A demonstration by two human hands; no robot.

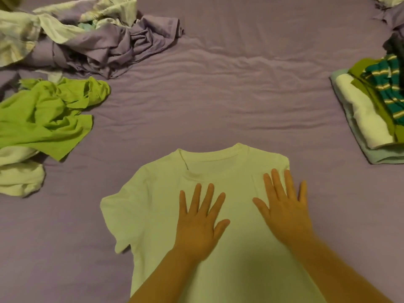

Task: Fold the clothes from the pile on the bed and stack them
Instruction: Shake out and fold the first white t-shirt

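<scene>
Both hands lie flat with fingers straight and spread, gripping nothing: the left hand (200, 224) presses the chest of a smooth white T-shirt (153, 204), the right hand (286, 213) rests on its right shoulder. The shirt lies spread with its round collar away from the person on a rippled purple bed sheet (218, 95). Left of the shirt sits a crumpled lime-green garment (46, 117) beside the rumpled pile (87, 38); to its right stands a folded stack (371, 112) topped by striped teal cloth.
</scene>
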